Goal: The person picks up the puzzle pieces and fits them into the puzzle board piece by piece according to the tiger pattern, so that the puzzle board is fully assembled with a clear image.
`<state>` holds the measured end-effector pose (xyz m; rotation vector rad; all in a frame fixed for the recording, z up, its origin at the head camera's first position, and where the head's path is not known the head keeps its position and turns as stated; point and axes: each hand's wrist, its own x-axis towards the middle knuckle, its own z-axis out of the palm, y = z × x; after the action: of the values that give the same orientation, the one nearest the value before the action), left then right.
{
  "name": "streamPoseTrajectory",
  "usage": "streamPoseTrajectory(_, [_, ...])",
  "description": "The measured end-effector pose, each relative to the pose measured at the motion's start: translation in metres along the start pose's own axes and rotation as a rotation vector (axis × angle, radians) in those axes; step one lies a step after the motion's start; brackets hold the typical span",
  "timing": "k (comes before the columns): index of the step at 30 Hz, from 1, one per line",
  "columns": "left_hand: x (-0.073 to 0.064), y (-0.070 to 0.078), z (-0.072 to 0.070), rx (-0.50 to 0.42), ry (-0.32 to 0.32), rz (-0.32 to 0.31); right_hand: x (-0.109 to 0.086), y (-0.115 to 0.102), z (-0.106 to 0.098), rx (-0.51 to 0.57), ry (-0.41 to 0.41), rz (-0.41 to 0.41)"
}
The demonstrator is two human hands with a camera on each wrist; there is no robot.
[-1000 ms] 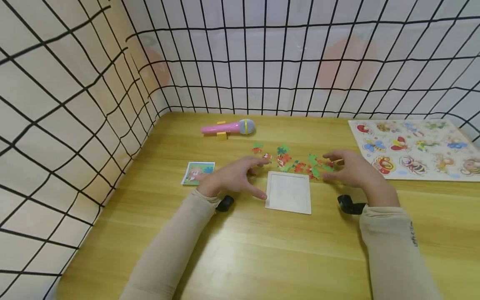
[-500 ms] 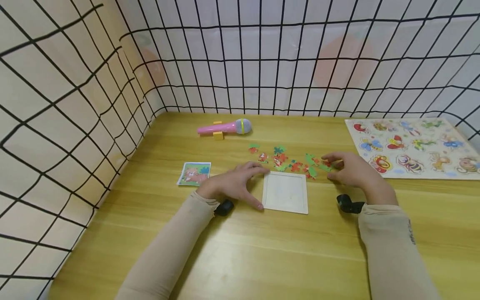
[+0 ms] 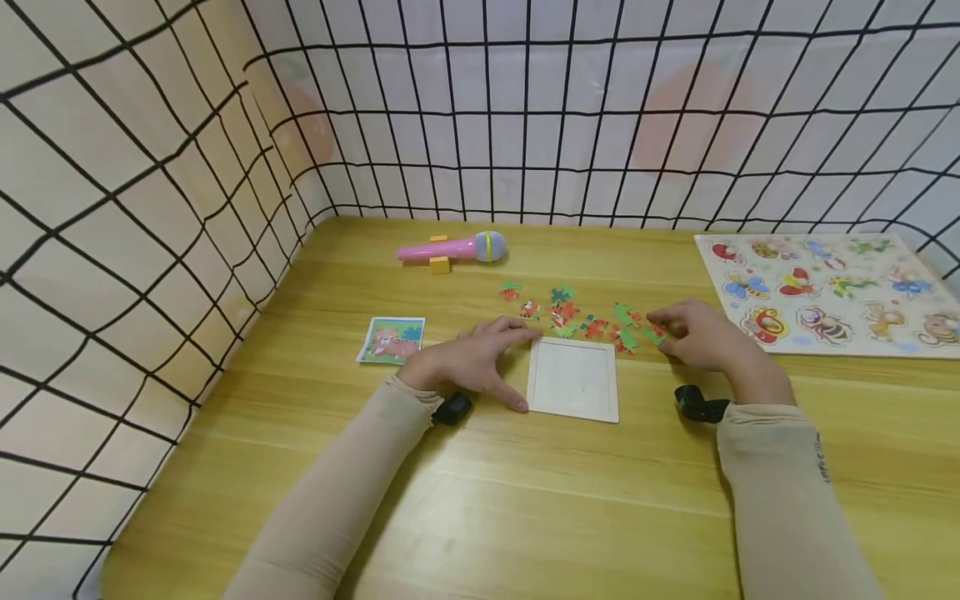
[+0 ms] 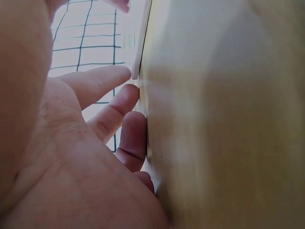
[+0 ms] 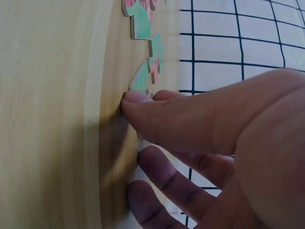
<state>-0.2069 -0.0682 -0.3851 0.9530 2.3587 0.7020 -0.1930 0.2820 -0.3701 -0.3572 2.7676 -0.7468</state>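
Left hand, fingers spread, touches the tray. Beyond its far right corner, right hand is half-curled at 1 piece, pinch unclear; probably light, stiff: grip edges.

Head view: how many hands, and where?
2. Left hand at the left edge of the pale tray; right hand at the right end of the puzzle pieces. No others show.

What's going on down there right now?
A person's left grip touches the left edge of a pale square tray. The right grip is at the rightmost of some loose puzzle pieces; whether it pinches one is unclear. The pieces lie scattered just beyond the tray, none inside it. A picture card lies beside the left wrist.
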Motion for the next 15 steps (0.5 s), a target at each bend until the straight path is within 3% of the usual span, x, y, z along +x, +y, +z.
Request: streamPoseTrajectory(15, [-0.0010, 0.0020, 0.0003, 0.005, -0.001, -0.005, -0.0046, -0.0021, -0.0022, 0.035, -0.022, 0.126])
